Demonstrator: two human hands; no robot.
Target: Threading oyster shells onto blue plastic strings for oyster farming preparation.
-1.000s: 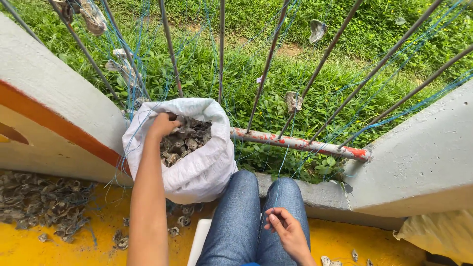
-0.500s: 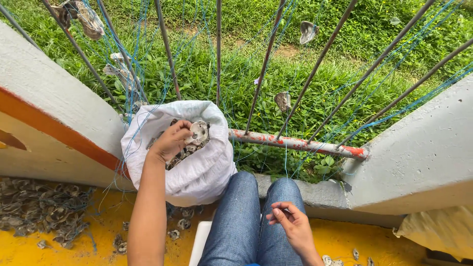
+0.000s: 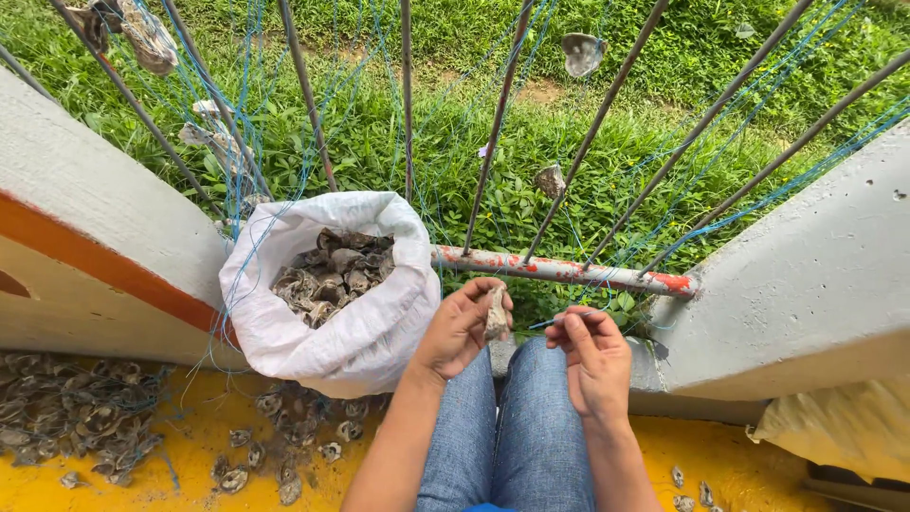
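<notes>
Fingers of left hand point(image 3: 462, 327) pinch one shell point(image 3: 495, 311), upright, above the knees point(image 3: 507, 417). A second ago this hand was in the sack point(image 3: 327, 284); now it is out, shell picked. Right hand point(image 3: 592, 351) fingers close narrowly on blue string point(image 3: 559, 322), just beside the shell, not touching.

Yellow floor point(image 3: 190, 488) with scattered shells point(image 3: 71, 422) and white sack point(image 3: 351, 332).

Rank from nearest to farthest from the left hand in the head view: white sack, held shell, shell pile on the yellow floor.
1. Held shell, in the left hand.
2. White sack, just left.
3. Shell pile, far left on the floor.
</notes>
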